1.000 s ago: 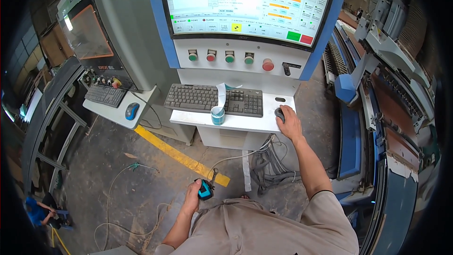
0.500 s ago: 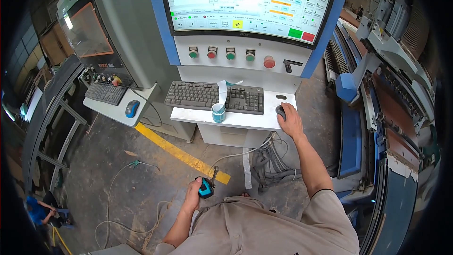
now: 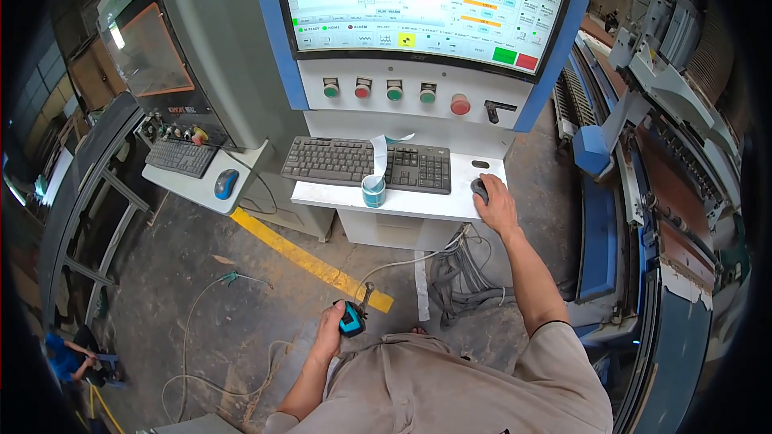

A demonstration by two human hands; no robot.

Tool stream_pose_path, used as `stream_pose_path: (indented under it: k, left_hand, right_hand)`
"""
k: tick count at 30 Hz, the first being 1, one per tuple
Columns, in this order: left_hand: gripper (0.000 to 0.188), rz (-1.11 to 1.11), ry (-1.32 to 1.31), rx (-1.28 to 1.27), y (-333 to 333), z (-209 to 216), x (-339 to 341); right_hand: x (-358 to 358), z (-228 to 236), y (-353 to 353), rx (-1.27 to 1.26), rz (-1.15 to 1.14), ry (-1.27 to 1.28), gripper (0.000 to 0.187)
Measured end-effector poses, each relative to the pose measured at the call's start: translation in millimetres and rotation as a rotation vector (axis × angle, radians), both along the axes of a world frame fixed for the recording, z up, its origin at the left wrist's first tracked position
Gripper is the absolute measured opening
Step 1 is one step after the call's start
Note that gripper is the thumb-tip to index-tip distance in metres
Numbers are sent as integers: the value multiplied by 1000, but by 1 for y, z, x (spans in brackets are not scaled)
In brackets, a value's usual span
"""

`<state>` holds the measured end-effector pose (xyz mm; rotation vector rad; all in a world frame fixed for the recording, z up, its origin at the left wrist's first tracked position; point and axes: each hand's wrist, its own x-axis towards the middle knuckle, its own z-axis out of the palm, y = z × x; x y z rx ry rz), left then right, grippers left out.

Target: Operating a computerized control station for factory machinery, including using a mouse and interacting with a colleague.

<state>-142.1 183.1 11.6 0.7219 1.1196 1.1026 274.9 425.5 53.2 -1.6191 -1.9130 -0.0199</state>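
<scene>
My right hand rests over a dark computer mouse on the right side of a white shelf. Low in front of my body, my left hand is closed around a teal and black tape measure. A metal wrench sticks up beside the tape measure; whether my fingers also grip it is hidden. On the shelf lies a dark keyboard. At its front edge stands a roll of teal-and-white tape, a loose strip rising from it over the keys.
Above the shelf are a lit screen and a row of push buttons. A second cabinet with a keyboard and blue mouse stands left. Cables and hoses lie on the floor. Machinery lines the right; another person sits far left.
</scene>
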Motion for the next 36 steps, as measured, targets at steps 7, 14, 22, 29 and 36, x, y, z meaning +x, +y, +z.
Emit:
stream_pose_path:
  k: [7,14,22,29,36]
  left_hand:
    - [55,1,4,-14,-1,-1,0]
    - [54,-29,9,-1,0,-17,-4]
    - [53,37,-4,-5,0,-8,0]
    - [52,32,1,-15,5,-13,2]
    - [53,32,-6,0,6,-16,1]
  right_hand:
    - [0,-1,1,0,5,3,53]
    - [7,-7,1,12,14,6,55]
    - [-4,-6,4,21,12,19,53]
    - [2,-1,1,-34,-18,16,55]
    - [0,0,1,-39,-23,14,54]
